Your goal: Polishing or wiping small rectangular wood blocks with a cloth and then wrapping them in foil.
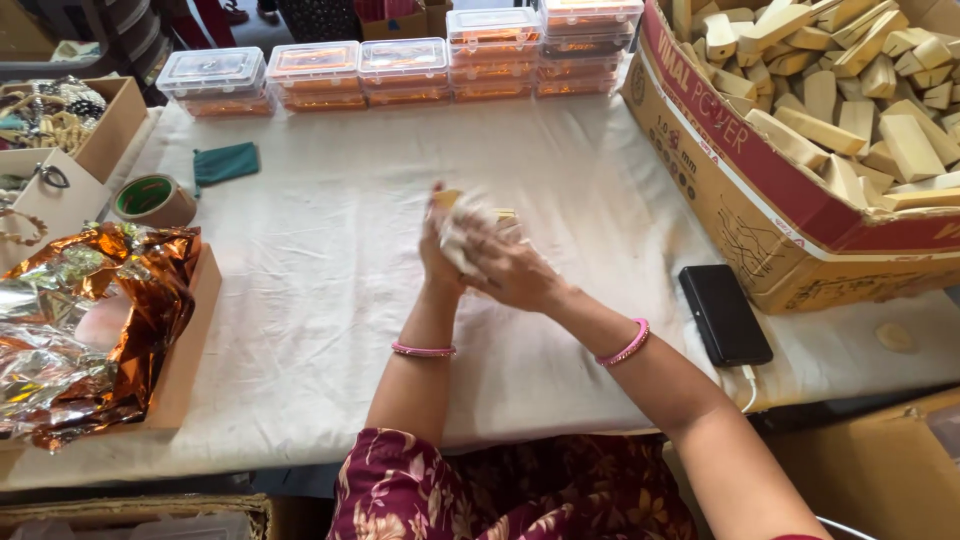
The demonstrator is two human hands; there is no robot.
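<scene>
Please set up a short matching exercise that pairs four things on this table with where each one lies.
Things:
1 phone
2 tape roll
3 green pouch
4 clear lidded boxes

Places:
A far edge of the table, in stacks
B beside the cardboard box of pale blocks
C just right of the tape roll
D left side, above the crumpled foil

Pairs: 1-B, 2-D, 3-C, 4-A

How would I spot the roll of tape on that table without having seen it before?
Start at the white table and look to its left side, just above the crumpled copper foil. The tape lies flat there, beside a small green pouch. It is the only ring-shaped thing: brown outside, green inside.
</scene>
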